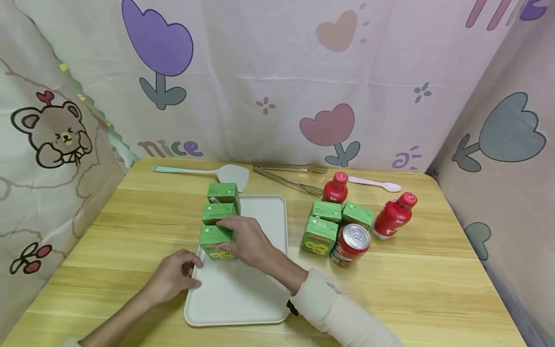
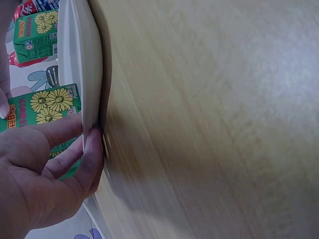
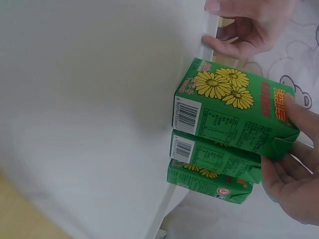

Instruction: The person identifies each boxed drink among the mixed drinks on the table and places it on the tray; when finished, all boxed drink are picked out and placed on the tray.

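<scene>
Along the left side of a pale tray three green drink cartons stand in a row. My right hand grips the nearest carton near its top, thumb on one side and fingers on the other; yellow flowers show on its face. Just behind it are the middle carton and the far carton, close together. My left hand pinches the tray's left rim, with fingertips at the edge. In the right wrist view the nearest carton's base meets the tray.
Right of the tray stand more green cartons, a red can and two red bottles. Along the back lie a spatula, metal tongs and a pink spoon. A printed cloth hangs behind the wooden table.
</scene>
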A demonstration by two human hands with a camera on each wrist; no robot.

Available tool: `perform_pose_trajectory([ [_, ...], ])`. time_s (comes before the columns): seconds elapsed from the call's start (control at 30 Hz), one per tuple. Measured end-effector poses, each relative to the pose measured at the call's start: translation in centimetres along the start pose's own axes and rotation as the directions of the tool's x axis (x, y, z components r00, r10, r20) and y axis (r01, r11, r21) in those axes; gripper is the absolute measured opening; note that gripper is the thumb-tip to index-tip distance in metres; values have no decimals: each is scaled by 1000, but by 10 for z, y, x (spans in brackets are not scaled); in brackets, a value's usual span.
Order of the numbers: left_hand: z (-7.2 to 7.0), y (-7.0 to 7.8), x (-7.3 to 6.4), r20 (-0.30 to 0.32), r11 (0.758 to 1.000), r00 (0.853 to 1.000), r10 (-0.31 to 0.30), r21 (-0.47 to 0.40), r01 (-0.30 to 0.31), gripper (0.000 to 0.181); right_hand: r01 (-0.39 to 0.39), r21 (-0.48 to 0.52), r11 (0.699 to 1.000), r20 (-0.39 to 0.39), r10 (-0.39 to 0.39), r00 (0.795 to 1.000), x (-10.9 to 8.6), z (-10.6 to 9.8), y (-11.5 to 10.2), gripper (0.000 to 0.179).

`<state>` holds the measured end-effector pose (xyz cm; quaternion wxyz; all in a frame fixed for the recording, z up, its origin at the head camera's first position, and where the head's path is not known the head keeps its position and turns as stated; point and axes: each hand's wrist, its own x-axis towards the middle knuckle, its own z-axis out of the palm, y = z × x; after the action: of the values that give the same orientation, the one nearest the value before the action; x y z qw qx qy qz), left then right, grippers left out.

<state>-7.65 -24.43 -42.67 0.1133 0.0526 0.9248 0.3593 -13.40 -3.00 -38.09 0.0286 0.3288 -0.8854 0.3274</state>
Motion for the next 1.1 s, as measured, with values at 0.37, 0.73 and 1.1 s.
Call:
perform_pose_trajectory([
  [0.37,0,1,0,3,1000,1000,-10,-9,10,32,22,108,994,-56,-16,998,-9,-22,0,48],
  [0.73,2,0,0,-9,1000,1000,-8,-11,8,32,-20,138,990,-83,32,996,-33,-57,12,47],
  [1.1,2,1,0,-9,1000,1000,-9,-8,9,33,-102,81,992,-219,117,969,-75,-110,46,51],
])
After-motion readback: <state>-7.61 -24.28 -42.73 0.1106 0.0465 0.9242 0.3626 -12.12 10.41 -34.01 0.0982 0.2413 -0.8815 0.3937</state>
